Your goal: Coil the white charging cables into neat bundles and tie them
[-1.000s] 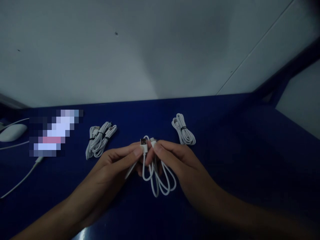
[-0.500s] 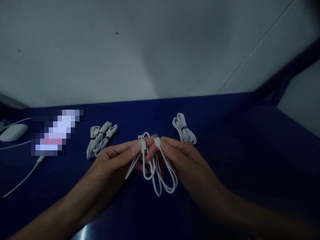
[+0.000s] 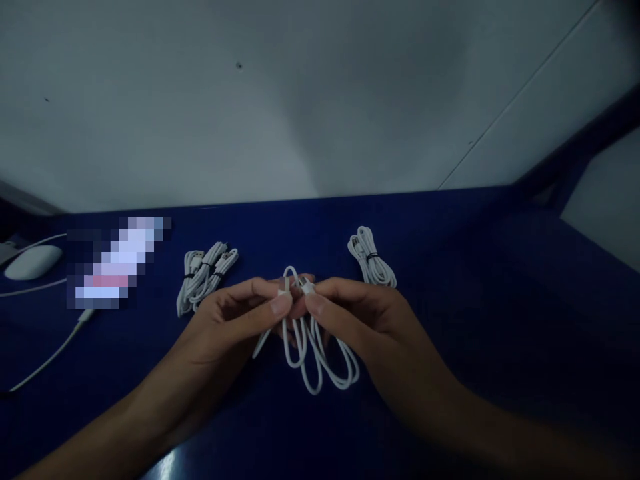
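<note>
Both hands meet over the middle of a dark blue table (image 3: 450,267) and pinch one loose white USB cable (image 3: 320,360). My left hand (image 3: 235,320) grips one plug end between thumb and fingers. My right hand (image 3: 355,313) grips the other plug end right beside it. The cable's loops hang down below the fingers onto the table. The plugs are mostly covered by my fingertips.
Two tied white cable bundles (image 3: 205,277) lie to the left, and one tied bundle (image 3: 373,263) behind my right hand. A white mouse (image 3: 33,261) and a thin white cord (image 3: 47,357) sit at the far left. A pale wall rises behind the table.
The two plug ends, which stuck up above my fingers, have been drawn down and together; my fingertips now cover them. The hanging loops barely moved.
</note>
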`<state>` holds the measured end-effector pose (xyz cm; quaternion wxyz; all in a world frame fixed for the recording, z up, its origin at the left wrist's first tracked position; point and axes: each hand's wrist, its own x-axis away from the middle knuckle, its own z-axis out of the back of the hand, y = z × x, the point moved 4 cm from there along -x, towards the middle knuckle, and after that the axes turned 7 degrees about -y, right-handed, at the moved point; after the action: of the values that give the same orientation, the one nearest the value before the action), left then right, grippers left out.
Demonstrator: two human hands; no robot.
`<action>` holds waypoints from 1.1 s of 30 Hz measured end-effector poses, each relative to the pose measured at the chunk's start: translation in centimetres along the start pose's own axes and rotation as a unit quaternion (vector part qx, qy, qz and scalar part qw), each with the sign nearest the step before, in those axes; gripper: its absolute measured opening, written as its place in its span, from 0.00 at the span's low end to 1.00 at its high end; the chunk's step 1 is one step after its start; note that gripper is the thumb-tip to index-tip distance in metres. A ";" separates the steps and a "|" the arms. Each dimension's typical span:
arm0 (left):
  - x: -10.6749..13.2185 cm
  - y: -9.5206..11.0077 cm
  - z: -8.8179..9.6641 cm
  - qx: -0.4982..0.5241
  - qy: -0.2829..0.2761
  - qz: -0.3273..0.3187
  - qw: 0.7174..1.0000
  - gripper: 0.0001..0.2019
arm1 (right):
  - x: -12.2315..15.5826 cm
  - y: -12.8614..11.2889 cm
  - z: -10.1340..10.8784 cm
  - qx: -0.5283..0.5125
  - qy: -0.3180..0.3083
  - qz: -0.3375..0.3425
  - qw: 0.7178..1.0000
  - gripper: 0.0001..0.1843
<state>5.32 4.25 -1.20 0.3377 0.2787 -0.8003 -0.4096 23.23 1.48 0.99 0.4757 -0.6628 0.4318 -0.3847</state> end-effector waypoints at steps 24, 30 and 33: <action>0.0 -0.4 0.1 -0.035 0.039 0.004 0.999 0.08 | 0.1 1.3 0.0 0.074 0.057 -0.039 0.995 0.16; -0.1 -0.4 0.1 -0.032 0.047 0.008 0.998 0.07 | 0.1 1.2 0.0 0.082 0.062 -0.037 0.994 0.18; -0.1 -0.5 0.1 -0.033 0.050 0.010 0.998 0.06 | 0.1 1.3 0.0 0.092 0.069 -0.034 0.993 0.16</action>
<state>5.38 4.12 -1.68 0.3900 0.2796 -0.7712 -0.4184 23.03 1.18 -0.26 0.4899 -0.6025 0.4035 -0.4840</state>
